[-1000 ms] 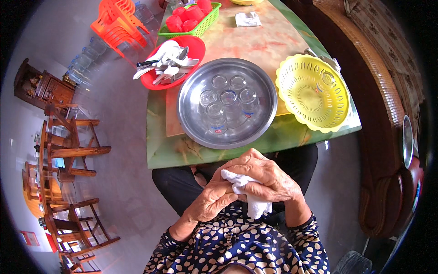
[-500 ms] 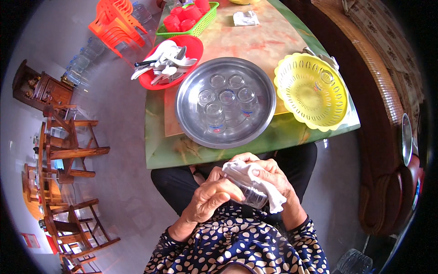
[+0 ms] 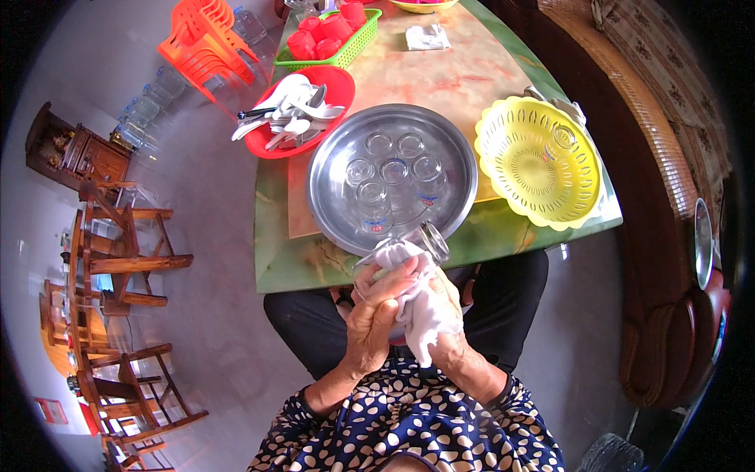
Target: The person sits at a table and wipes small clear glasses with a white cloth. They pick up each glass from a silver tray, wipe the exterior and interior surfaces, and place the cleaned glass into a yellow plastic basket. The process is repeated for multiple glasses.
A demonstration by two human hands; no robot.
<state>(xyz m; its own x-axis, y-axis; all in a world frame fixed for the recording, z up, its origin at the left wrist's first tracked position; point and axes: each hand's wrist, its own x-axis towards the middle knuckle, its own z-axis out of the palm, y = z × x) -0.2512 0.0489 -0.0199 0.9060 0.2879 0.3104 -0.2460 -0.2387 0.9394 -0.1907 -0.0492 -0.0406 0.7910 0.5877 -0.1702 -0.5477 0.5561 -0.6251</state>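
A clear drinking glass [image 3: 434, 242] lies tilted across both palms at the table's near edge, its thick base pointing up and to the right. My left hand [image 3: 373, 318] is closed round the open end of the glass, on the left. A white cloth [image 3: 425, 311] wraps the middle of the glass and hangs down over my right hand [image 3: 450, 324], which grips the cloth against the glass. Part of the right fingers is hidden by the cloth. Just beyond stands a wide steel basin [image 3: 330, 216] with several upturned glasses [image 3: 395, 171] inside.
Right of the basin sits a yellow slotted basket [image 3: 543, 214] holding one glass [image 3: 564, 137]. On the left, a red bowl [image 3: 340, 82] carries spoons [image 3: 295, 102]. Farther back are a green basket [image 3: 346, 53] of red cups [image 3: 336, 28] and a folded cloth [image 3: 427, 37].
Both hands have moved forward and up toward the basin with the glass. The glass has turned, its base now pointing away from me, and the cloth hangs lower between my hands.
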